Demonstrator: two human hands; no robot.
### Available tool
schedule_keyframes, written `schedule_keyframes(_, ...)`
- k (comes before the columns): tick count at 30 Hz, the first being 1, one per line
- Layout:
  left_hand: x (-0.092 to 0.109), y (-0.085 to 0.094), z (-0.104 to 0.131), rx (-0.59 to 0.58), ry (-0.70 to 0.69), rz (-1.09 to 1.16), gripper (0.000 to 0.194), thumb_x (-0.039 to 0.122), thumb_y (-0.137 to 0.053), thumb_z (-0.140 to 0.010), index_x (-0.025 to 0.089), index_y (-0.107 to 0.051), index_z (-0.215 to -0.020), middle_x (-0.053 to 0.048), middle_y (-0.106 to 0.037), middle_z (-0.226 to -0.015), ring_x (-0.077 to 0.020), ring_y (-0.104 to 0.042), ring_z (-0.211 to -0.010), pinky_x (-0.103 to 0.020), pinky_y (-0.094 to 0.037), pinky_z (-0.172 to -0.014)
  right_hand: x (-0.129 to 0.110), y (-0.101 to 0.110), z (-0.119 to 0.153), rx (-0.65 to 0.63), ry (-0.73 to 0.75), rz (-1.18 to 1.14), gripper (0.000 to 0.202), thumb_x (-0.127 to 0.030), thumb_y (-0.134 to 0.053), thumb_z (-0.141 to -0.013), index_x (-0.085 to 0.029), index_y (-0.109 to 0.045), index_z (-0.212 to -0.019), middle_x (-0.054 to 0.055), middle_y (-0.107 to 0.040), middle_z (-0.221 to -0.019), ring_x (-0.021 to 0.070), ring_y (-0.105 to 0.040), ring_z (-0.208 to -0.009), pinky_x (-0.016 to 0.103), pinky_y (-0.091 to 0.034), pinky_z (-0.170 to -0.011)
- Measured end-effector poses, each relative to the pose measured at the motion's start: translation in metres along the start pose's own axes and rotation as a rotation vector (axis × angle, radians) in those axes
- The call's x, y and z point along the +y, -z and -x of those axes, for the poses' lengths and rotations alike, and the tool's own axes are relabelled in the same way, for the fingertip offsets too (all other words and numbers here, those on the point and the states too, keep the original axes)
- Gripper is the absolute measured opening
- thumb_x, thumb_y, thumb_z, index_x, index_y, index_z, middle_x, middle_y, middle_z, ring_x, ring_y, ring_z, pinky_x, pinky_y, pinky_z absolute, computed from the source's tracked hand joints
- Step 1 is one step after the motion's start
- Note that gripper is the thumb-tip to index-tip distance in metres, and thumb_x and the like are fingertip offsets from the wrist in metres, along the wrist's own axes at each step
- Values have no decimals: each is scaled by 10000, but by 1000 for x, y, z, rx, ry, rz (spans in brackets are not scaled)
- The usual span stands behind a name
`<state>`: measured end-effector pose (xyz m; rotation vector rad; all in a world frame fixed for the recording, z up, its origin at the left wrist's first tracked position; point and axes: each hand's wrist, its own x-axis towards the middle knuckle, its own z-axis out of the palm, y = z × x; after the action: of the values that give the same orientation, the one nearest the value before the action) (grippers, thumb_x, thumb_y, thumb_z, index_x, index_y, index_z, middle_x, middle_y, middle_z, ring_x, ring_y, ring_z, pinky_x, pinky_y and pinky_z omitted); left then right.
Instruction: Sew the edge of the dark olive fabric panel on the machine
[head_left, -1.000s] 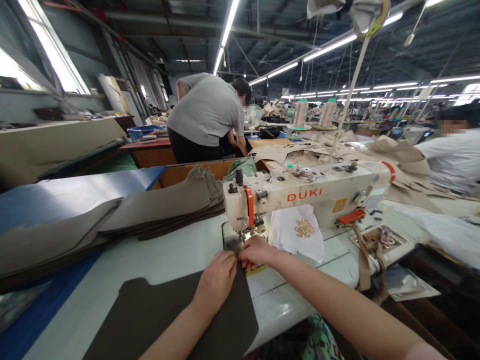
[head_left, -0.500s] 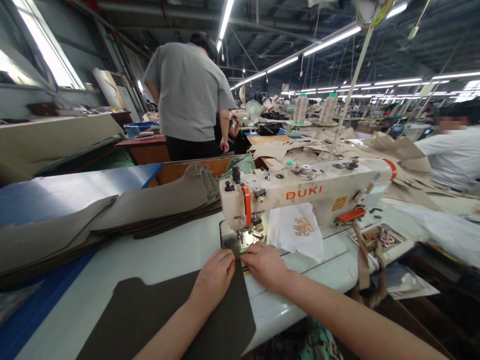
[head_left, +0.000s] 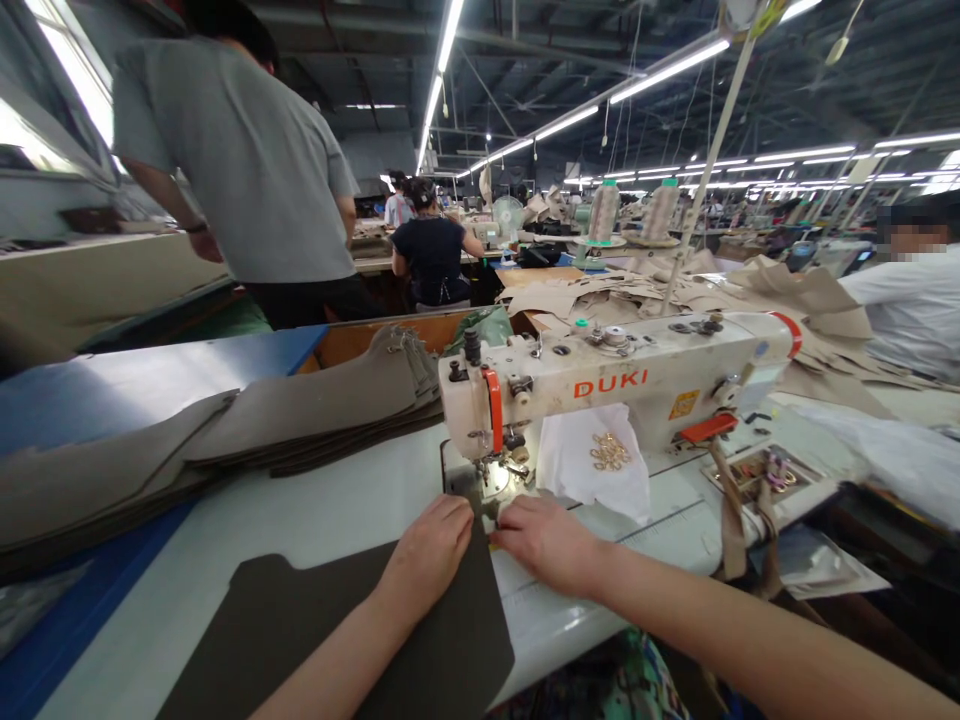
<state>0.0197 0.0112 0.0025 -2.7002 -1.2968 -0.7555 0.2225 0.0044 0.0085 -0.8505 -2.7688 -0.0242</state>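
Note:
A dark brown-grey fabric panel lies on the pale machine table, its upper end reaching the presser foot of a white sewing machine. My left hand rests on this panel with fingers curled and closed at its upper edge, just in front of the needle area. Right of the panel's edge, my right hand is closed, thumb and fingertips together beside the metal needle plate. Whatever those fingertips hold is too small to make out. A lit spot shows under the needle.
Gold-coloured metal rings lie on a white cloth under the machine arm. Stacked fabric panels lie at left. A parts tray with hanging straps sits at right. One person stands beyond the table; others sit farther off.
My right hand has shifted slightly right, away from the left hand. The left hand and panel stay nearly in place. The standing person has moved left, revealing a seated person behind.

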Motion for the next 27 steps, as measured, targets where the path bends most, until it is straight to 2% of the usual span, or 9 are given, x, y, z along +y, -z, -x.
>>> schedule_keyframes(3,1,-3,2,31,-14,-15,210,93,-395,-868,184,-549,-759,-42,-628,-776,-191,-599,-770,-335,-526,-732,-6,14,18,-49,129,48,154,-211,-510,-928,-173,-600,-1047,30,-608,-886,182,-516,-866,292,-412,-761)
schedule_keyframes(6,2,-5,3,47,-12,-20,214,91,-389,-869,182,-552,-766,-48,-633,-792,-194,-605,-789,-347,-529,-754,-12,18,21,-34,185,81,160,-201,-508,-925,-148,-586,-1055,46,-617,-959,191,-513,-915,312,-412,-794)
schedule_keyframes(8,2,-5,3,51,-5,-20,221,93,-382,-869,186,-555,-768,-46,-635,-789,-193,-606,-785,-346,-532,-755,-15,12,15,-6,164,89,132,-200,-517,-917,-146,-592,-1012,56,-617,-993,198,-514,-931,323,-416,-798)
schedule_keyframes(12,2,-4,3,55,-2,-13,240,93,-369,-864,195,-560,-762,-42,-637,-776,-186,-604,-769,-340,-535,-744,-16,-9,-2,111,44,4,116,-217,-540,-891,-155,-598,-813,56,-621,-870,196,-531,-877,324,-436,-815)
schedule_keyframes(16,2,-3,3,40,4,-17,236,90,-375,-862,197,-549,-743,-37,-623,-754,-183,-596,-747,-335,-533,-725,-16,-21,-8,233,-42,-100,74,-170,-538,-875,-135,-601,-890,87,-638,-992,193,-542,-951,319,-433,-901)
schedule_keyframes(21,3,-5,4,26,-13,-23,239,84,-375,-866,198,-545,-743,-34,-609,-752,-183,-585,-737,-332,-527,-718,-14,-25,-7,176,49,-117,157,-161,-472,-929,-146,-625,-895,75,-669,-1008,172,-573,-965,298,-443,-908)
schedule_keyframes(27,4,-5,2,21,-26,-49,246,86,-365,-878,188,-541,-740,-39,-609,-753,-189,-581,-742,-338,-519,-719,-14,-27,-6,224,41,-134,152,-153,-489,-920,-126,-638,-912,69,-678,-1012,180,-585,-962,301,-454,-904)
